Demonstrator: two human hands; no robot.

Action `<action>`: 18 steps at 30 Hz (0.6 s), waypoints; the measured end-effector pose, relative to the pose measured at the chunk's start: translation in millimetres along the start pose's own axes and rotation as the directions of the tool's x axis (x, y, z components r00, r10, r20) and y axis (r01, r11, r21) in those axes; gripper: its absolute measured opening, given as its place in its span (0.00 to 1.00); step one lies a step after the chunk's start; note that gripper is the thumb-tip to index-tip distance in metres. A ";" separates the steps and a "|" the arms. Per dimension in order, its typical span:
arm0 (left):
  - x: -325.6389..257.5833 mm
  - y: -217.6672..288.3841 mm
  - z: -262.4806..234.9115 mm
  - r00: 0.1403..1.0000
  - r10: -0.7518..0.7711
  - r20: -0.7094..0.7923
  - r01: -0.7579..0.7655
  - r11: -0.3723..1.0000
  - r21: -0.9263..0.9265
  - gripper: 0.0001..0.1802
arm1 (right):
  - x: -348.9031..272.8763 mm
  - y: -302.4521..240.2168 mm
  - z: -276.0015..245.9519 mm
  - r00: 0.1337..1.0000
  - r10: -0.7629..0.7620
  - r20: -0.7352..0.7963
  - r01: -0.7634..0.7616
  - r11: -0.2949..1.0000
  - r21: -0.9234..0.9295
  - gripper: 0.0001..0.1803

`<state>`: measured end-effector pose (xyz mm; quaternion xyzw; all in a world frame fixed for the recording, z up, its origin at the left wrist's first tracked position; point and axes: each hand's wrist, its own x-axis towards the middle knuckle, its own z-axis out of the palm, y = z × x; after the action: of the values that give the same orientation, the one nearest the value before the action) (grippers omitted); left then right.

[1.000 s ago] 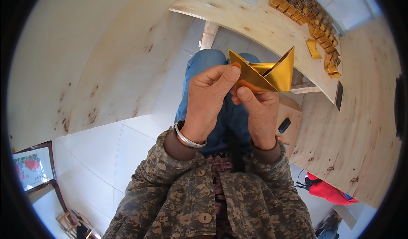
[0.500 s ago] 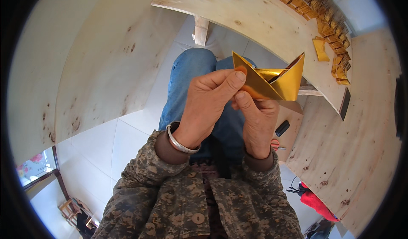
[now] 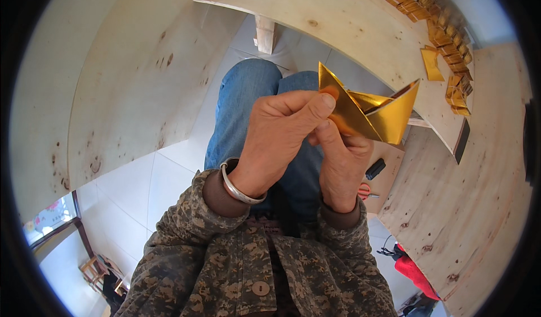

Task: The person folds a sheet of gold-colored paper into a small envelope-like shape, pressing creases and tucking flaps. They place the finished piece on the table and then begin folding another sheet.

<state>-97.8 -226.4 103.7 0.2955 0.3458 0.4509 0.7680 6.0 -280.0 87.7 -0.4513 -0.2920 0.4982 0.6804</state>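
A shiny gold folded paper ingot [image 3: 355,114], boat-shaped with two pointed ends, is held up in front of my knees. My left hand [image 3: 287,120] pinches its left side, thumb on the near face and fingers behind. Under its lower edge, my right hand [image 3: 344,153] grips it with the thumb in front; the other fingers are partly hidden behind the paper. The two thumbs nearly meet at the ingot's lower left.
On the curved wooden board [image 3: 315,12] ahead, rows of gold folded papers [image 3: 451,46] line the far right, with one loose gold piece [image 3: 432,64] beside them. Red-handled scissors [image 3: 366,191] and a dark object [image 3: 375,169] lie lower right, near a wooden panel [image 3: 451,204].
The ingot has tilted, its right end dipping and moving right. Both hands keep hold of it, with the right thumb shifted slightly up. The whole view has shifted a little.
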 end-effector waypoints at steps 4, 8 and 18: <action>-2.4 1.9 1.8 1.000 0.020 0.016 -0.020 0.999 0.025 0.15 | -3.6 1.0 1.0 0.997 -0.072 -0.003 0.071 0.996 -0.045 0.13; -2.3 3.6 2.9 0.998 0.055 0.036 -0.057 0.998 0.033 0.14 | -5.9 1.7 5.5 0.994 -0.075 -0.078 0.072 0.997 -0.039 0.13; -1.9 10.2 4.7 1.000 -0.005 -0.020 0.005 1.000 -0.017 0.12 | -7.0 -8.1 9.2 0.998 -0.044 -0.043 0.041 0.996 -0.074 0.13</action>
<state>-99.7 -224.6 114.8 0.2834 0.3504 0.4550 0.7680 -0.7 -284.4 99.2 -0.4805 -0.3045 0.4625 0.6801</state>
